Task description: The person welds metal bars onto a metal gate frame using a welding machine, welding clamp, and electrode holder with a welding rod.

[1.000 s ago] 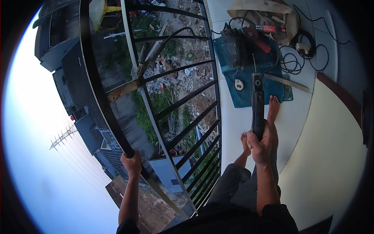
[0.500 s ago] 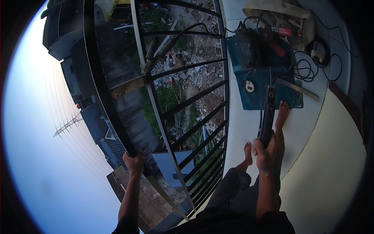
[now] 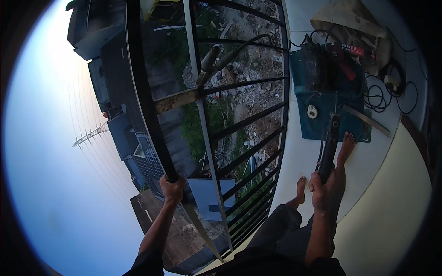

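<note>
Right hand (image 3: 323, 188): fingers wrapped round the rear end of a long black electrode holder, the thumb lying along its left side.
Left hand (image 3: 172, 188): fingers wrapped over the thick black metal top rail (image 3: 140, 78) of the railing, near its lower end in view.
Holder's place: the black electrode holder (image 3: 329, 145) is in the right hand, held out ahead of the person, seen against the blue-green mat (image 3: 306, 122) and the white tiled floor (image 3: 294, 154).
Holder's long axis: runs forward from the fingers, leaning slightly right toward its far end.
Rod: a thin, straight rod (image 3: 335, 99) stands out from that far end, pointing forward, away from the railing joint.
Railing joint: the short, rust-stained flat metal piece (image 3: 177, 101) bridges the top rail and a slim grey bar (image 3: 205, 122); it lies left of the rod, well apart, and forward of the left hand, which is the nearer hand.
Clamp: a dark two-handled clamp (image 3: 212, 64) sits at that joint's right end, a black cable trailing from it.
Holder's look: slim, matt black, with a round mark near the front; a dark cord (image 3: 319, 154) hangs beside it, though its attachment cannot be made out.
On the mat: a dark boxy machine (image 3: 316, 66) and a small white rounded case (image 3: 312, 111).
</note>
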Demonstrator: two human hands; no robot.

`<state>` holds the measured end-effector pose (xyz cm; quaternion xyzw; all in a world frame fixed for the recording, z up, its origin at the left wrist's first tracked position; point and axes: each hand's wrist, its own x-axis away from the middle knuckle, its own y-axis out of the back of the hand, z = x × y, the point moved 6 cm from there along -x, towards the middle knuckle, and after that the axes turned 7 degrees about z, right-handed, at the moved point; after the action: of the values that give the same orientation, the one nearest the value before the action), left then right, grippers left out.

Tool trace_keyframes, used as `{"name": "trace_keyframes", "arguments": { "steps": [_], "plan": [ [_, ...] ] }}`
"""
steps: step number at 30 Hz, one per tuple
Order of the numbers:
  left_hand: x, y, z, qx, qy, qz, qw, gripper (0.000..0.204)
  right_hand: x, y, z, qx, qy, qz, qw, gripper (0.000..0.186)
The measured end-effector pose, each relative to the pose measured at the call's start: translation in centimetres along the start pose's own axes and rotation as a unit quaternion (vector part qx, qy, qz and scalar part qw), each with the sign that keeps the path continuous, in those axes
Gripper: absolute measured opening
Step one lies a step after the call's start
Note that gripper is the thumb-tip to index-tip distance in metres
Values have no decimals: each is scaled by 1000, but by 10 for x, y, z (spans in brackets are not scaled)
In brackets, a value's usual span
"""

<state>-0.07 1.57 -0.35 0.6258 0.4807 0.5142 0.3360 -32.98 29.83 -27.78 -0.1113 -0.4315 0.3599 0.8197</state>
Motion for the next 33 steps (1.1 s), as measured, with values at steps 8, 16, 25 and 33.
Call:
{"name": "trace_keyframes", "arguments": {
  "steps": [8, 16, 25, 33],
  "plan": [
    [3, -13, -19, 21, 17, 10, 1000, 18, 1, -8, 27, 28, -13, 8, 999, 31],
    [1, -11, -16, -2, -18, -10, 1000, 20, 13, -27, 65, 125, 29, -1, 992, 33],
    [-5, -11, 2, 2, -21, 18, 1000, 40, 60, -128, 120, 377, 199, 172, 888, 59],
    [0, -5, -9, 80, -108, -108, 985, 54, 72, -209, 146, 368, 217, 232, 874, 70]
  ]
}}
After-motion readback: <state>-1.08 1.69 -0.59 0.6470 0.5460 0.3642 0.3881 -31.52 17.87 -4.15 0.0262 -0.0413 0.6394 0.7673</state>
